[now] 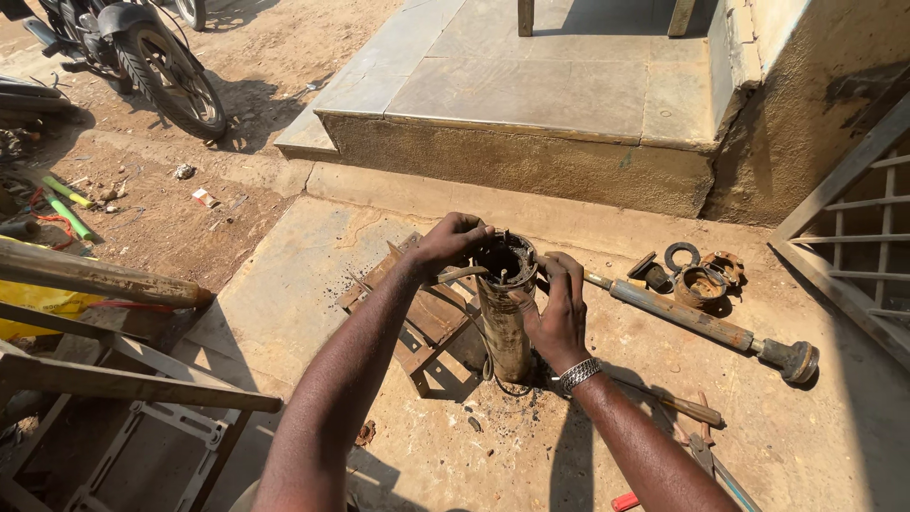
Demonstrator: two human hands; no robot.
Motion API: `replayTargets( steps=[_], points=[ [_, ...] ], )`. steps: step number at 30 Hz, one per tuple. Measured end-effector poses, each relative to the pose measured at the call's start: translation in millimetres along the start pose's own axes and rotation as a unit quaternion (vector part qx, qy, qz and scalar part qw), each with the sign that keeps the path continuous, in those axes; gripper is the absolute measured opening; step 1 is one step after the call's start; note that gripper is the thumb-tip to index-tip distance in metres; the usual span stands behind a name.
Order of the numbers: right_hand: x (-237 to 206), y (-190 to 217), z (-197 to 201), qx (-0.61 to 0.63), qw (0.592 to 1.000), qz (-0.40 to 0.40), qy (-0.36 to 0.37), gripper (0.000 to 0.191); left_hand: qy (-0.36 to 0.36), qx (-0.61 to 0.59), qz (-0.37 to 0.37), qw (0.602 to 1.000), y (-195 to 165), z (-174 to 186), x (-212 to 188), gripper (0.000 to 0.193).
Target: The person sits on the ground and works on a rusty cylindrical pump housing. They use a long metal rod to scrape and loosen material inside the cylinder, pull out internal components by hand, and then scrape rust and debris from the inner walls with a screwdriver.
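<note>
A raised stone step (559,95) occupies the upper centre of the view, with a motorcycle wheel (171,81) on the dirt at upper left. Below the step lies a concrete slab (284,294), which carries all work items.

A rusty cylindrical housing (504,322) stands upright at the centre of the slab, open end up, its interior dark and sooty. Just left of it lies a rusted metal frame (427,318), touching or nearly touching its base. To the right, a long shaft (701,322) lies flat, with a flanged end toward the right. Above the shaft sit a rusty cup-shaped part (701,284) and a dark ring (681,256).

The left hand (450,242) is at the housing's upper rim, fingers curled over the left edge and around a thin bar there. The right hand (559,313) clasps the right side of the housing, fingers wrapped on its wall. A metal wristwatch (578,374) is on the right wrist.
</note>
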State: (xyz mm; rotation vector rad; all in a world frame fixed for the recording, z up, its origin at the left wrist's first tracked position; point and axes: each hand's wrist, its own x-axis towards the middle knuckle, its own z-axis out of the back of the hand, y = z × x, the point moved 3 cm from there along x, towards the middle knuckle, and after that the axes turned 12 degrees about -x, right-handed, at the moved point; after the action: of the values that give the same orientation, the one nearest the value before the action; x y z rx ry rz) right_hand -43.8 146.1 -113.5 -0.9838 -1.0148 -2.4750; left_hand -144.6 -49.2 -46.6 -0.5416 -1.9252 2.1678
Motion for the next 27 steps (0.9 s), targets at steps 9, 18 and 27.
replayTargets(
  steps=[9,18,27],
  points=[
    [5.2,-13.8,-5.1,0.063,0.995,-0.028,0.07,0.086,-0.016,0.343,-0.1,0.934,-27.1,-7.9,12.7,0.033],
    [5.3,-18.0,-1.1,0.034,0.993,-0.041,0.107,0.073,0.017,0.524,-0.212,0.825,-32.4,-18.4,19.0,0.024],
    [6.0,-12.0,6.9,0.117,0.984,-0.077,0.108,0.069,-0.004,0.426,-0.055,0.903,-34.6,-17.3,24.1,0.022]
  ],
)
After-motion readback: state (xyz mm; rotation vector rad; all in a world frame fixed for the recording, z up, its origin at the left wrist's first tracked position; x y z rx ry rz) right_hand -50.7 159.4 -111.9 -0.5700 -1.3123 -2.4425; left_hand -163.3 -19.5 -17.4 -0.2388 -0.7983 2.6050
